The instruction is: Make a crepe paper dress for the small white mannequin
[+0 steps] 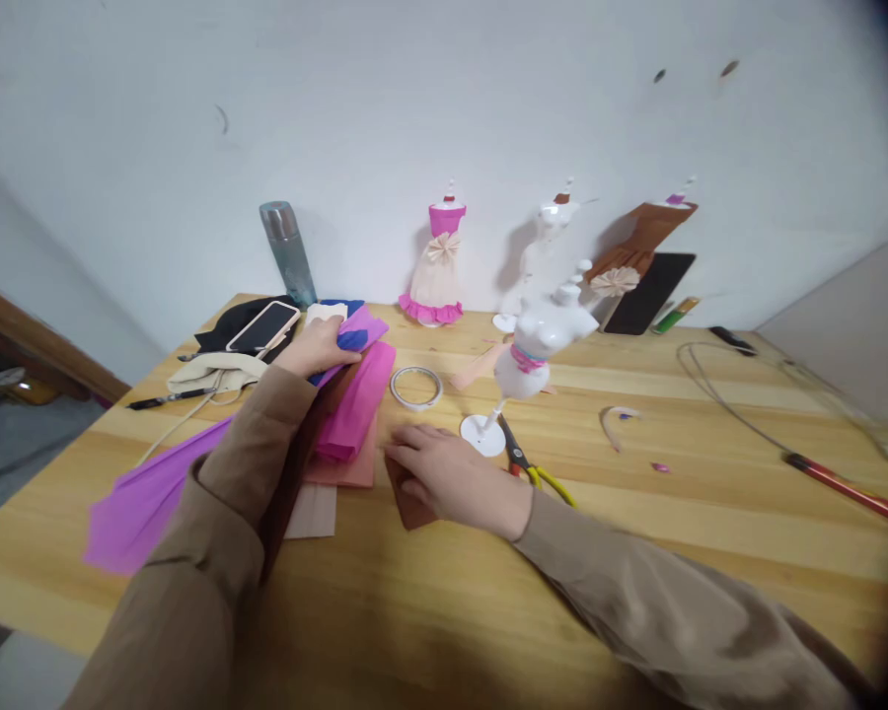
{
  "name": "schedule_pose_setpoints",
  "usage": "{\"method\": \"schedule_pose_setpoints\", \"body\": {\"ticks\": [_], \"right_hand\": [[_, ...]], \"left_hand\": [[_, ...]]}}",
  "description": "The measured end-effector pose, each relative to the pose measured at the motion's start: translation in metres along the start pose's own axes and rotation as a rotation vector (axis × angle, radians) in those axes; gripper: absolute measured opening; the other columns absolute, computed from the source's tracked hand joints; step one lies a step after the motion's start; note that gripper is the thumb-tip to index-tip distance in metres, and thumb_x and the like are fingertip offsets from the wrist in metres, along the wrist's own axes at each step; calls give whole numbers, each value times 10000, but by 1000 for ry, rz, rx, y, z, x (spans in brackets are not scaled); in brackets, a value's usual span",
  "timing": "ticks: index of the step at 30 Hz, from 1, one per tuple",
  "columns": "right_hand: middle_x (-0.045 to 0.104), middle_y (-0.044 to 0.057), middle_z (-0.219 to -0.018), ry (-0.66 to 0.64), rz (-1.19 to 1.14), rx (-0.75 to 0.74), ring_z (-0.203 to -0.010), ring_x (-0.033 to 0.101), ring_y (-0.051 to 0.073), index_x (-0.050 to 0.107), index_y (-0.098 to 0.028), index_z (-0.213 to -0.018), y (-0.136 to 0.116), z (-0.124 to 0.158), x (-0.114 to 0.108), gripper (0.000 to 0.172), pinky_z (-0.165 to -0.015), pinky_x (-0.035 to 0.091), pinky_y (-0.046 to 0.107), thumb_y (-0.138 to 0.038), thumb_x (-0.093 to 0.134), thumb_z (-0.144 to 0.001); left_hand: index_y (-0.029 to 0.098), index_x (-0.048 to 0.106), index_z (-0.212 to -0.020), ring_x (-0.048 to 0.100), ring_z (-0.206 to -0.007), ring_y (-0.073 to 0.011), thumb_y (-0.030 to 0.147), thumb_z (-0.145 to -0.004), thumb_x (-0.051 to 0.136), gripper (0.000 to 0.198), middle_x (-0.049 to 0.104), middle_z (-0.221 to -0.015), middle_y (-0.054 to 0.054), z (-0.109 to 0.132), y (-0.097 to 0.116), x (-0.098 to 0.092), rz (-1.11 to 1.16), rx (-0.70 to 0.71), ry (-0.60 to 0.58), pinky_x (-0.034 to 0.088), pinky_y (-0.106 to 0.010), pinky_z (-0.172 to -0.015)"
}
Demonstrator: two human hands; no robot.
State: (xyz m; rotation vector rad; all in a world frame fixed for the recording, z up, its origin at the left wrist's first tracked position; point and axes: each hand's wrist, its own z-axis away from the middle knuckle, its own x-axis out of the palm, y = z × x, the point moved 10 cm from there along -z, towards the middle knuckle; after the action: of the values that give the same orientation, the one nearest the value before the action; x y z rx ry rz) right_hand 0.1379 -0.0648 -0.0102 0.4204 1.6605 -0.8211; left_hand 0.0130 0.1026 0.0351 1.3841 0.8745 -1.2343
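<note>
My left hand [320, 347] reaches into a stack of coloured crepe papers at the left, its fingers bent over purple and blue sheets; what they grip is partly hidden. A magenta paper [356, 404] lies beside it, and a purple sheet [155, 493] stretches under my left forearm. My right hand [451, 478] rests palm down, fingers extended, on a brown paper piece [408, 503] on the table. Just beyond it stands a white mannequin [546, 335] with a pink band round its waist. Scissors with yellow handles [529, 465] lie by its base.
A tape roll [415, 388] lies between the papers and the mannequin. Behind stand a pink-and-cream dressed mannequin [438, 271], another white one [537, 256], a brown-dressed one [640, 242] and a bottle [288, 251]. A phone [264, 327] is at left, a red tool with cable [851, 488] at right.
</note>
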Motion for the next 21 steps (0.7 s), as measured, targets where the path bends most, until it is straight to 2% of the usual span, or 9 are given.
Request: {"method": "schedule_pose_setpoints", "body": {"ticks": [4, 8, 11, 14, 17, 18, 20, 21], "right_hand": [[645, 130, -1028, -52, 45, 40, -956, 582, 260, 639, -116, -1168, 8, 13, 6, 364, -807, 456, 370, -93, 614, -805], [632, 98, -918, -45, -65, 64, -869, 569, 218, 659, -130, -899, 10, 13, 10, 144, -756, 424, 323, -64, 598, -787], [605, 65, -865, 25, -209, 159, -774, 535, 176, 588, -151, -756, 20, 12, 4, 92, -679, 385, 291, -59, 597, -759], [572, 11, -788, 92, -279, 209, -698, 494, 138, 523, -173, -755, 27, 13, -7, 104, -625, 357, 262, -83, 575, -767], [513, -40, -686, 210, -519, 257, -628, 457, 117, 470, -195, -733, 38, 18, -24, 117, -581, 344, 245, -141, 565, -773], [499, -46, -673, 277, -633, 277, -618, 450, 116, 465, -200, -731, 43, 21, -32, 114, -573, 343, 245, -168, 566, -774], [478, -47, -664, 437, -824, 315, -613, 444, 121, 472, -205, -730, 54, 30, -48, 119, -566, 346, 251, -232, 580, -772], [468, -46, -662, 510, -869, 331, -614, 442, 124, 477, -207, -726, 59, 35, -55, 133, -566, 349, 255, -262, 588, -772]], "left_hand": [[179, 534, -1311, 572, -1173, -289, 451, -753, 650, 631, 620, -1288, -105, 2, 22, 10, -62, 129, -29, 435, -331, -982], [108, 551, -1282, 586, -1150, -335, 345, -768, 634, 573, 622, -1235, -186, -2, 13, 27, -126, 58, -37, 450, -387, -964], [85, 467, -1370, 583, -1142, -359, 389, -778, 634, 685, 579, -1255, -226, -2, 8, 31, -139, 19, -23, 466, -420, -942], [126, 405, -1437, 502, -1247, -369, 429, -770, 652, 773, 525, -1338, -205, 6, 23, 15, -102, 72, 67, 423, -447, -1016], [102, 555, -1298, 502, -1250, -321, 401, -826, 585, 560, 573, -1307, -166, 29, 59, -18, 166, 233, 219, 377, -413, -1072], [112, 624, -1196, 563, -1164, -294, 409, -848, 554, 463, 629, -1224, -137, 36, 72, -20, 301, 276, 172, 418, -388, -1024], [128, 699, -964, 643, -941, -251, 465, -871, 514, 395, 696, -980, -91, 53, 102, -5, 526, 373, -94, 490, -354, -864], [138, 702, -926, 651, -869, -230, 469, -854, 545, 373, 698, -907, -73, 64, 117, 2, 645, 427, -225, 501, -332, -794]]}}
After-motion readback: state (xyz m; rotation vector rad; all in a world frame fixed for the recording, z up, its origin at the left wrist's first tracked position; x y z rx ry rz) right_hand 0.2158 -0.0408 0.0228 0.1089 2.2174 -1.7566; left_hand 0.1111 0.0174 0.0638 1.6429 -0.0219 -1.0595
